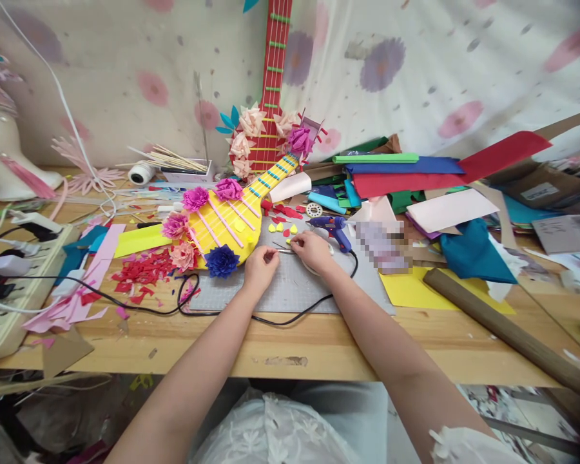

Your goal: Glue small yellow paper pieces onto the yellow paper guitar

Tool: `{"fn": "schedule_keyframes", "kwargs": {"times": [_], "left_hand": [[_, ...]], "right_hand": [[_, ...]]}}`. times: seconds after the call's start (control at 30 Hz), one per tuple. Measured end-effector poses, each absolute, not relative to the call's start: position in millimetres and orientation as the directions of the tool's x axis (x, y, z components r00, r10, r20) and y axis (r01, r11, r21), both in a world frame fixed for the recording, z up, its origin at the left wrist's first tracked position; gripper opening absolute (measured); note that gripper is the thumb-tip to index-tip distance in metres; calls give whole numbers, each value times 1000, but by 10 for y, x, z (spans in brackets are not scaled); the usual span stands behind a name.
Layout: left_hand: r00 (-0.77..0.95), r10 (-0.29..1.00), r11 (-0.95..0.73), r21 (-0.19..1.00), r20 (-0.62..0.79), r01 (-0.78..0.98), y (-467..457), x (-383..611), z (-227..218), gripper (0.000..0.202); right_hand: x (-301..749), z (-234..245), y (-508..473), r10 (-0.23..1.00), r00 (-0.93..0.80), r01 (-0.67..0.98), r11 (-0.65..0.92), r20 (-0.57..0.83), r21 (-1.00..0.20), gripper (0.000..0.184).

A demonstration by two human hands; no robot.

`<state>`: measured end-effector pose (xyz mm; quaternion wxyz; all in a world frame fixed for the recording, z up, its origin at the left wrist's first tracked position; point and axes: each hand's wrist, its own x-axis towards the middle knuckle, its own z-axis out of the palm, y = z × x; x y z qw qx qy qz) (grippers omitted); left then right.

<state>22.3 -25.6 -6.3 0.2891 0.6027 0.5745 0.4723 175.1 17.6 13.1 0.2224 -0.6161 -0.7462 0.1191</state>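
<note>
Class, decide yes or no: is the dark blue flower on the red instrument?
No, the dark blue flower sits at the edge of the yellow instrument.

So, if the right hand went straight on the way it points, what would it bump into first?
The right hand would probably meet the small yellow pieces on the grey mat, though its height is hard to judge.

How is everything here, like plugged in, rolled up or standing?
Left hand, fingertips pinched
Right hand, fingertips pinched
Glue gun, lying down; can't tell if hot
Power strip, plugs in
Yellow paper lute, flower-trimmed
Red paper lute, upright, strung
Brown roll, rolled up
Red paper scraps, loose pile
</note>
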Motion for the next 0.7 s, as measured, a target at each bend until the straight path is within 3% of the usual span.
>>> {"fn": "schedule_keyframes", "kwargs": {"times": [0.13,0.23,0.3,0.47,0.7], "left_hand": [[-113,969,-167,921,219,353,-236,217,-96,7],[-111,972,-178,957,208,231,-217,237,-142,16],[-107,981,-157,985,164,72,-203,259,-159,25],[-97,995,-16,959,-12,-282,-194,285,-107,36],[-96,995,0,960,-28,-278,-220,281,-101,38]], "right_hand": [[1774,171,193,987,-39,718,134,153,-683,21],[1799,228,173,998,-26,456,59,53,-888,24],[1802,260,125,997,-80,307,3,-22,-952,27],[1748,264,-32,978,-184,188,-67,-102,-980,25],[1724,218,-67,962,-268,269,134,59,-954,30]]}}
